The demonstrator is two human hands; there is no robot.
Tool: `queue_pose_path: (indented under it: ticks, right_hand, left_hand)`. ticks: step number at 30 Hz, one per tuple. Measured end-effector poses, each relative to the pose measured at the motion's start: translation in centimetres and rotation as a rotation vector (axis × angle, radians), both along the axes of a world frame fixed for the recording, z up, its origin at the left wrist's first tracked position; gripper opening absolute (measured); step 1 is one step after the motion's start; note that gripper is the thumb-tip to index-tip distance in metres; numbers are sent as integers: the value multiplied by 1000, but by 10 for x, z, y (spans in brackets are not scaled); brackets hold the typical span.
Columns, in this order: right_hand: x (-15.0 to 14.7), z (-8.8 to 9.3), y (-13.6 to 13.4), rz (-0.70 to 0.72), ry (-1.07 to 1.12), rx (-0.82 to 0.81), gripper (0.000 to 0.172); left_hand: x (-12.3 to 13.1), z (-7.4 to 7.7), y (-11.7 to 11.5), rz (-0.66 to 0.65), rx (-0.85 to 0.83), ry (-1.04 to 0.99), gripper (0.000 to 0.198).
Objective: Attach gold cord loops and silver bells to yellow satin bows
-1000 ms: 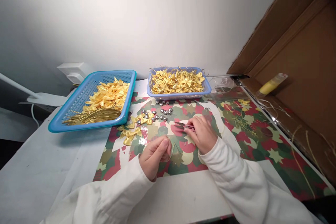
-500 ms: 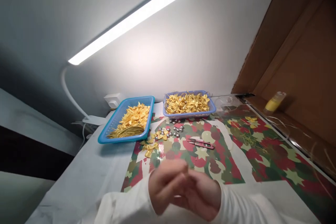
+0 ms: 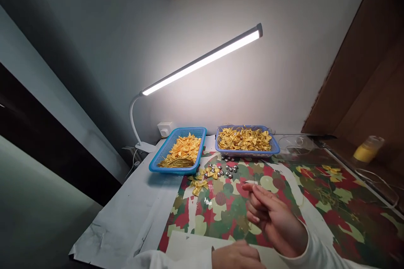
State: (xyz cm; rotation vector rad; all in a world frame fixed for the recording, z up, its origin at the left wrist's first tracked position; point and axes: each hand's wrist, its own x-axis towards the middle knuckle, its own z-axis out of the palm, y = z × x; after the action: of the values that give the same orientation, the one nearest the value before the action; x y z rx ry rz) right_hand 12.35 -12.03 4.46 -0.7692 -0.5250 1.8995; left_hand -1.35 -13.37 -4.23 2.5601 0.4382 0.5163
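Observation:
My right hand is raised over the patterned mat, its thumb and index finger pinched together and the other fingers curled. A thin, dark, upright line shows at the fingertips, too fine to name. Just left of them a thin dark tip shows; the small pink-handled thread snips seen there before are otherwise hidden by this hand. Low at the bottom edge, my left hand is curled, and whatever its fingers hold is hidden. Beyond the hands lie several silver bells and a few gold ribbon bows.
At the back are a blue basket of gold bows and gold ties and a purple-blue basket heaped with gold bows. A lit lamp leans over them. Bow scraps and a yellow-filled bottle sit on the right.
My hands were together in front of me. Now they are apart, the right one further forward and to the right, the left one lower. The view has shifted too.

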Motion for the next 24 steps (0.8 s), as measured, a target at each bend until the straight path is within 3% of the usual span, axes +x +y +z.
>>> queue_pose_path:
  ticks: [2, 4, 6, 10, 13, 16, 21, 24]
  right_hand:
    - [10, 3, 2, -24, -157, 130, 54]
    - [21, 5, 4, -97, -326, 281, 55]
    - [32, 6, 6, -147, -445, 419, 51]
    - [43, 1, 7, -61, -528, 538, 41]
    - [42, -4, 7, 4, -565, 544, 37]
    - [39, -7, 11, -5, -598, 571, 35]
    - [39, -7, 19, -23, -656, 591, 26]
    - [36, 1, 24, 0, -650, 645, 24]
  left_hand:
    - [-21, 21, 5, 174, 55, -37, 32]
    - [-51, 42, 17, 489, 169, -29, 40]
    - [-81, 54, 34, 820, 137, 106, 27]
    - [-115, 50, 59, 1075, 61, 194, 15]
    - [-117, 39, 64, 1146, 2, 176, 6]
    - [-112, 39, 66, 1141, -46, 74, 8]
    - [-101, 59, 65, 1125, -146, -216, 13]
    - [-88, 79, 66, 1045, -309, -398, 23]
